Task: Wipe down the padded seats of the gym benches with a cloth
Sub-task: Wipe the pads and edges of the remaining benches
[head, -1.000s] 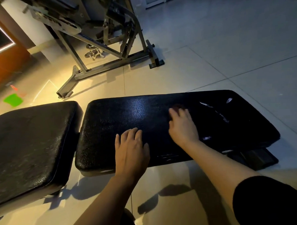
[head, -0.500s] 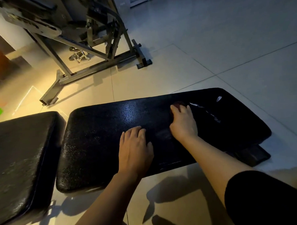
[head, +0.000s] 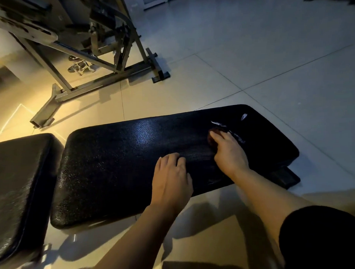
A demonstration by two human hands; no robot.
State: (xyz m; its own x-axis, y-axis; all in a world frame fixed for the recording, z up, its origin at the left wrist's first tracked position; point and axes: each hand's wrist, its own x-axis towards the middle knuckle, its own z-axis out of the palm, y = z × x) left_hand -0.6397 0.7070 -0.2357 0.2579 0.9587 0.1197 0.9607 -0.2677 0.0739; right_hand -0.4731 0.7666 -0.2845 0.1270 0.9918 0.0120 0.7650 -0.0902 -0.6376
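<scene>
A long black padded bench seat (head: 117, 166) lies across the middle of the view. My left hand (head: 172, 178) rests flat on its near edge, fingers straight. My right hand (head: 229, 152) presses a small dark cloth (head: 212, 133) onto the pad further right, with the fingers laid over it; most of the cloth is hidden under the hand. White tears in the cover (head: 218, 124) show just beyond the fingertips. A second black pad (head: 19, 184) adjoins on the left.
A grey steel gym machine frame (head: 94, 85) stands on the tiled floor (head: 270, 60) behind the bench. A dark bench foot (head: 284, 177) sticks out under the pad's right end. Open floor lies to the right and beyond.
My right hand has slid the cloth to the right along the pad, up to the white tears. My left hand stays on the near edge. The view has shifted slightly.
</scene>
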